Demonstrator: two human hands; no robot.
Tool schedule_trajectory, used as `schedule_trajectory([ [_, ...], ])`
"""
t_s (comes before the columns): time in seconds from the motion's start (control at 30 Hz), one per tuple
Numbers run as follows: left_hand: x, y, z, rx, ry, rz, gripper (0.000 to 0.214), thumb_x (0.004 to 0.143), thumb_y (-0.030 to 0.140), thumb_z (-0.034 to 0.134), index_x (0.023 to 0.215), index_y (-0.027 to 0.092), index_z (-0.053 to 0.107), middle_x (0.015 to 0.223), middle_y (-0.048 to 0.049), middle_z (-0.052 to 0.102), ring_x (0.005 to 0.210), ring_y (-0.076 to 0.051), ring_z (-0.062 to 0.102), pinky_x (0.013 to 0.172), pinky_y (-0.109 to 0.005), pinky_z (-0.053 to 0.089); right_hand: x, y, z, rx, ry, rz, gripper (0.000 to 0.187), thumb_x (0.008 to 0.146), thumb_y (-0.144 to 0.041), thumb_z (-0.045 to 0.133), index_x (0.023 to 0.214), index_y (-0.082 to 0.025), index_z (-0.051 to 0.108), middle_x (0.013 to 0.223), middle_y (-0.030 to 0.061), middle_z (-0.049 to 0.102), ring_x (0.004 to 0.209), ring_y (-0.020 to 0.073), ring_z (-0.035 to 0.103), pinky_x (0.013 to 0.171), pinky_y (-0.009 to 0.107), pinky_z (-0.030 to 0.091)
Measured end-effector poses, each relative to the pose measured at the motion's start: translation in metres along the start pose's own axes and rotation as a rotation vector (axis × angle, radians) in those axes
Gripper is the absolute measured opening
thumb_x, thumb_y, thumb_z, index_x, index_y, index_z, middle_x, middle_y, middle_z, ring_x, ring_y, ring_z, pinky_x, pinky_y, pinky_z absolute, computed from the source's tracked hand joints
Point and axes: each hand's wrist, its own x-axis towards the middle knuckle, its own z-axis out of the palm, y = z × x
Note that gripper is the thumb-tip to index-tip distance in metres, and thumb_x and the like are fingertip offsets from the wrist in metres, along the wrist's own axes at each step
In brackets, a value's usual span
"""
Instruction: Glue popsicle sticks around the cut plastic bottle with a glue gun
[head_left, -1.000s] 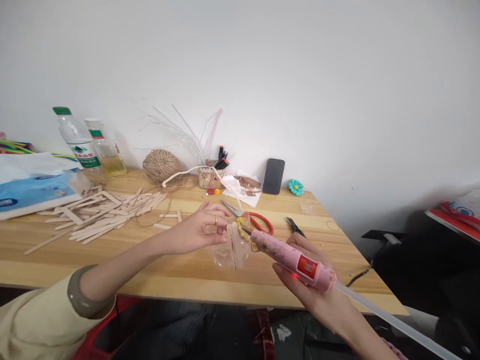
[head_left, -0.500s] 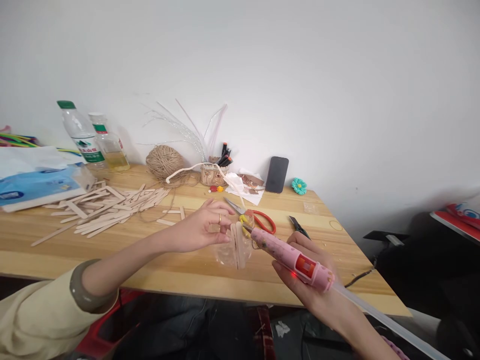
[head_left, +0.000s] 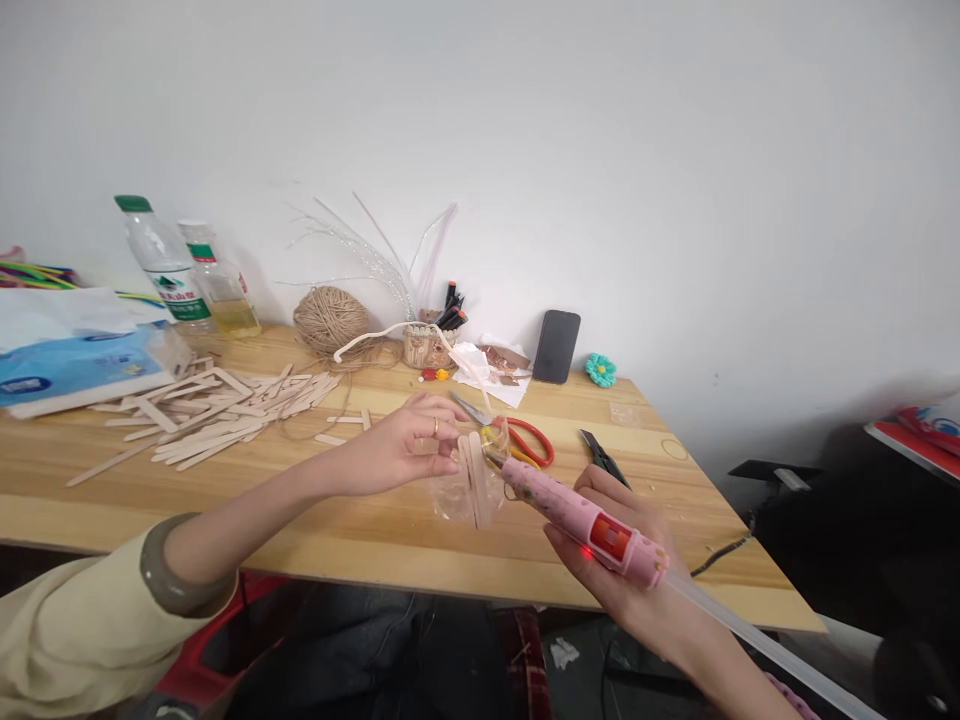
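Observation:
My left hand (head_left: 424, 447) is closed at the rim of a clear plastic cup (head_left: 448, 500), with thumb and fingers pinching it. Wooden craft sticks (head_left: 472, 482) stand side by side against the cup's wall. In my right hand (head_left: 619, 540) is a pink hot glue gun (head_left: 577, 515), its small light glowing red. A long clear glue stick (head_left: 757, 635) runs out of its back end. The metal nozzle points at the cup beside the sticks' upper ends; whether it touches is unclear. Red-handled scissors (head_left: 536, 440) lie behind the cup, partly covered.
Loose craft sticks (head_left: 217, 415) are heaped at left near a tissue pack (head_left: 82, 370) and two bottles (head_left: 176, 275). A twine ball (head_left: 331, 318), a pot of markers (head_left: 429, 347) and a phone (head_left: 556, 346) stand along the wall. A utility knife (head_left: 604, 457) lies at right.
The cup and sticks have shifted slightly up and left, and the left fingers have moved a little on the rim. The right hand's grip on the glue gun is unchanged.

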Motion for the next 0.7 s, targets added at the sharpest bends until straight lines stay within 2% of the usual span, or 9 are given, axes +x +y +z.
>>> schedule_trajectory([
  [0.1, 0.000, 0.001, -0.001, -0.015, 0.016, 0.001, 0.019, 0.084, 0.034, 0.060, 0.089, 0.018, 0.068, 0.111, -0.0099, 0.061, 0.112, -0.022, 0.051, 0.099, -0.039, 0.038, -0.001, 0.002, 0.000, 0.001, -0.017, -0.027, 0.026, 0.087, -0.027, 0.050, 0.108, -0.032, 0.064, 0.073, 0.0018, 0.065, 0.076, 0.0217, 0.063, 0.051, 0.029, 0.048],
  [0.2, -0.001, 0.000, -0.003, -0.018, 0.029, 0.000, 0.020, 0.084, 0.036, 0.060, 0.085, 0.017, 0.067, 0.111, -0.0091, 0.062, 0.112, -0.022, 0.052, 0.100, -0.039, 0.038, -0.002, 0.005, 0.001, 0.004, -0.029, -0.032, 0.028, 0.087, -0.026, 0.050, 0.111, -0.034, 0.063, 0.075, 0.0019, 0.065, 0.078, 0.0223, 0.063, 0.053, 0.030, 0.049],
  [0.37, -0.002, -0.005, -0.005, -0.019, 0.045, -0.024, 0.024, 0.083, 0.039, 0.059, 0.081, 0.016, 0.065, 0.112, -0.0101, 0.061, 0.113, -0.022, 0.051, 0.101, -0.040, 0.037, -0.003, 0.003, 0.002, 0.019, -0.021, -0.017, 0.023, 0.086, -0.026, 0.051, 0.103, -0.030, 0.066, 0.065, 0.0003, 0.061, 0.070, 0.0208, 0.062, 0.061, 0.032, 0.051],
  [0.53, -0.002, -0.008, -0.008, -0.047, 0.055, -0.015, 0.026, 0.083, 0.040, 0.059, 0.079, 0.015, 0.064, 0.112, -0.0111, 0.062, 0.113, -0.023, 0.052, 0.100, -0.040, 0.036, -0.004, 0.001, 0.002, -0.008, -0.026, -0.020, 0.023, 0.086, -0.026, 0.051, 0.102, -0.030, 0.066, 0.063, -0.0003, 0.058, 0.060, 0.0185, 0.058, 0.053, 0.030, 0.048],
  [0.7, -0.002, -0.006, -0.011, -0.058, 0.062, -0.052, 0.029, 0.082, 0.042, 0.060, 0.073, 0.015, 0.062, 0.111, -0.0107, 0.062, 0.113, -0.024, 0.051, 0.100, -0.041, 0.036, -0.005, 0.002, 0.003, -0.050, -0.045, -0.040, 0.022, 0.086, -0.024, 0.050, 0.100, -0.029, 0.067, 0.061, -0.0001, 0.058, 0.065, 0.0191, 0.060, 0.057, 0.030, 0.051],
])
